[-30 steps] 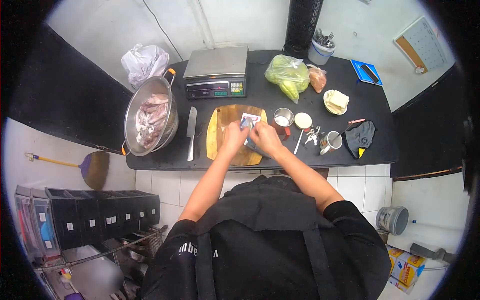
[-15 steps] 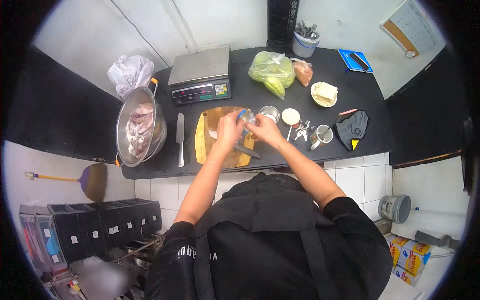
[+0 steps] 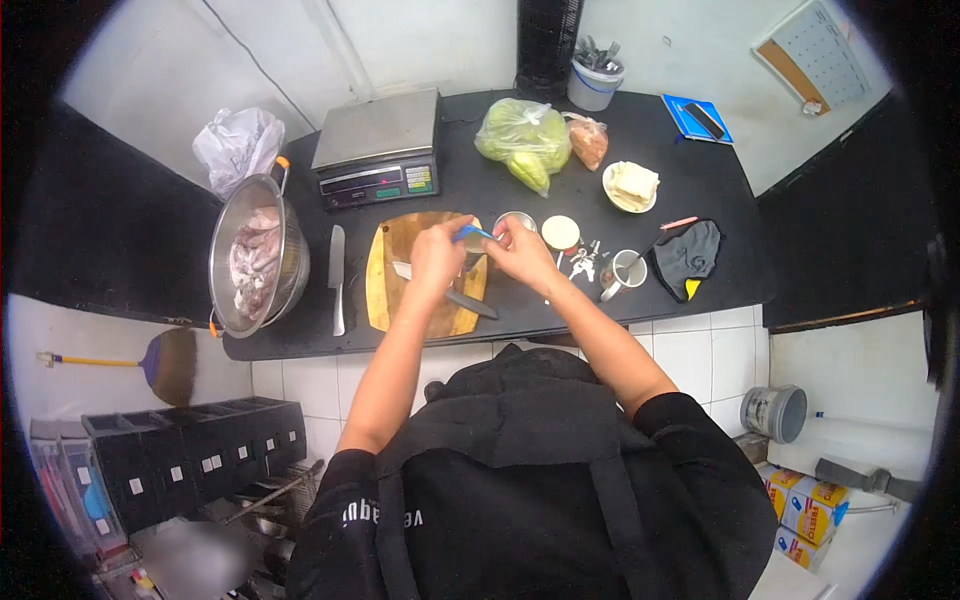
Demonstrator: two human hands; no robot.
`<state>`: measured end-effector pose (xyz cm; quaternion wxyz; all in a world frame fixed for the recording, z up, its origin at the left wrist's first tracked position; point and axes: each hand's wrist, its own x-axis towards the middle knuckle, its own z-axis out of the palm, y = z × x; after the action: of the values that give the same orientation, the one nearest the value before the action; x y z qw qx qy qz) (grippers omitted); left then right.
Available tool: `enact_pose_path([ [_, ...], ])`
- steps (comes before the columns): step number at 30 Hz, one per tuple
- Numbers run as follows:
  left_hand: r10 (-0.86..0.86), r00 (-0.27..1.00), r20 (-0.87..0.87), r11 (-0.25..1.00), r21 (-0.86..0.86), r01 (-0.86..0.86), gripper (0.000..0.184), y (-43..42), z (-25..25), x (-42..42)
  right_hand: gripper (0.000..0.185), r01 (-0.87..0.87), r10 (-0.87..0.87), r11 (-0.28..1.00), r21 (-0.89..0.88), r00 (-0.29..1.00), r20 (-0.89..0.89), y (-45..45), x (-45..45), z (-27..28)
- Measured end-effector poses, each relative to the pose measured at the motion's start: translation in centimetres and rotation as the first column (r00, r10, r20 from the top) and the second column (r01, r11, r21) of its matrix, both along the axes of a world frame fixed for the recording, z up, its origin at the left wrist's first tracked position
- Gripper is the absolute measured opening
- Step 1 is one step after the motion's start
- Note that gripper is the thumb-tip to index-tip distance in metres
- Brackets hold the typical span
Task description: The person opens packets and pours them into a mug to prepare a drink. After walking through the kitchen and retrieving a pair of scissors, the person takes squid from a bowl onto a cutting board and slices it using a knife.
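Over the wooden cutting board my left hand pinches one side of a small packet with a blue edge. My right hand has its fingers closed on the other side of the packet. Below them a knife with a dark handle lies across the board, its blade partly hidden by my left hand. Just beyond my right hand stands a metal cup. A round white lid and some keys lie to its right.
At the left are a colander of meat, a second knife and a scale. Bagged green vegetables, a bowl with a pale block, a mug and a dark cloth mask stand or lie toward the right.
The view has shifted, moving the table's objects leftward in the picture. Both hands stay on the packet, whose blue edge now stretches between the fingers; the knife on the board shows more.
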<state>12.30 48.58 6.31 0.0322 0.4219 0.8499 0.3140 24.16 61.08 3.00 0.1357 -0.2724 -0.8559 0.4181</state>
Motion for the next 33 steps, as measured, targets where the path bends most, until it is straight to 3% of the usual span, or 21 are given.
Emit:
enact_pose_path([
  [1,-0.006,0.991,0.135,1.0,0.016,0.004,0.038,0.0,1.0,-0.3,0.028,0.036,-0.053,0.937,-0.348,0.998,-0.041,0.6,0.5,-0.2],
  [2,-0.008,0.964,0.266,1.0,0.03,-0.001,0.038,0.1,1.8,-0.7,0.031,0.046,-0.114,0.756,-0.653,0.991,-0.063,1.2,1.0,-0.4],
  [3,-0.038,0.935,0.354,0.998,0.063,0.016,0.034,0.5,2.2,-1.0,0.046,0.041,-0.153,0.605,-0.795,0.986,-0.065,2.2,1.6,-0.6],
  [4,-0.031,0.933,0.359,0.998,0.058,0.011,0.034,1.0,2.3,-1.2,0.046,0.042,-0.148,0.602,-0.798,0.987,-0.06,2.9,1.9,-1.0],
  [6,-0.214,0.848,0.486,0.961,0.262,0.092,0.03,2.5,2.8,-1.0,0.054,-0.027,-0.066,0.344,-0.939,0.996,-0.053,3.6,2.1,-2.0],
  [7,-0.192,0.811,0.553,0.971,0.228,0.075,0.029,3.3,4.1,-0.4,0.052,-0.089,-0.08,0.169,-0.982,0.991,-0.104,3.6,2.4,-1.8],
  [8,-0.187,0.813,0.552,0.971,0.227,0.07,0.029,4.2,3.9,-0.3,0.052,-0.091,-0.075,0.167,-0.982,0.992,-0.105,4.0,2.4,-2.1],
  [10,-0.34,0.811,0.476,0.936,0.257,0.242,0.032,5.8,4.0,-0.4,0.049,-0.306,-0.214,-0.029,-0.951,0.932,-0.293,5.2,2.3,-3.7],
  [11,-0.327,0.808,0.49,0.944,0.144,0.295,0.037,6.3,4.3,-0.3,0.045,-0.431,-0.274,-0.023,-0.902,0.87,-0.409,6.2,2.5,-4.6],
  [12,-0.329,0.807,0.49,0.944,0.143,0.298,0.037,6.6,4.1,-0.4,0.045,-0.431,-0.277,-0.023,-0.902,0.87,-0.409,7.2,2.8,-5.3],
  [14,-0.387,0.895,0.221,0.915,-0.025,0.402,0.046,7.3,3.1,-0.5,0.043,-0.372,-0.36,0.105,-0.922,0.85,-0.384,9.0,3.7,-6.3],
  [15,-0.375,0.887,0.268,0.905,-0.099,0.413,0.052,7.9,2.7,-0.9,0.045,-0.351,-0.37,0.115,-0.929,0.853,-0.368,9.9,4.3,-6.9],
  [19,-0.521,0.838,0.163,0.853,0.067,0.517,0.052,9.4,-1.2,-2.2,0.047,-0.188,-0.457,0.243,-0.951,0.843,-0.284,11.2,4.7,-8.2],
  [21,-0.438,0.857,0.273,0.887,-0.026,0.462,0.049,9.9,-2.0,-2.2,0.045,-0.123,-0.479,0.286,-0.95,0.841,-0.253,11.4,4.8,-8.8],
  [25,-0.418,0.889,0.188,0.897,-0.074,0.437,0.048,9.4,-4.9,-2.2,0.035,-0.022,-0.514,0.322,-0.946,0.836,-0.195,11.1,4.5,-9.1],
  [27,-0.321,0.926,0.2,0.915,-0.186,0.357,0.048,9.0,-6.2,-2.1,0.032,0.069,-0.491,0.508,-0.858,0.842,-0.223,10.5,4.1,-8.6],
  [28,-0.319,0.925,0.205,0.915,-0.187,0.357,0.048,8.7,-6.8,-1.9,0.032,0.072,-0.491,0.506,-0.859,0.844,-0.218,10.0,4.0,-8.1],
  [31,-0.283,0.946,0.161,0.928,-0.203,0.312,0.045,8.1,-7.7,-1.3,0.017,0.249,-0.402,0.847,-0.47,0.878,-0.26,9.0,3.0,-7.7],
  [32,-0.265,0.951,0.16,0.931,-0.215,0.295,0.045,7.9,-7.9,-1.2,0.017,0.248,-0.4,0.847,-0.469,0.879,-0.258,8.9,2.8,-7.7],
  [33,-0.246,0.956,0.16,0.933,-0.227,0.278,0.044,7.6,-7.9,-1.1,0.017,0.268,-0.32,0.942,-0.201,0.896,-0.307,8.5,2.6,-6.8],
])
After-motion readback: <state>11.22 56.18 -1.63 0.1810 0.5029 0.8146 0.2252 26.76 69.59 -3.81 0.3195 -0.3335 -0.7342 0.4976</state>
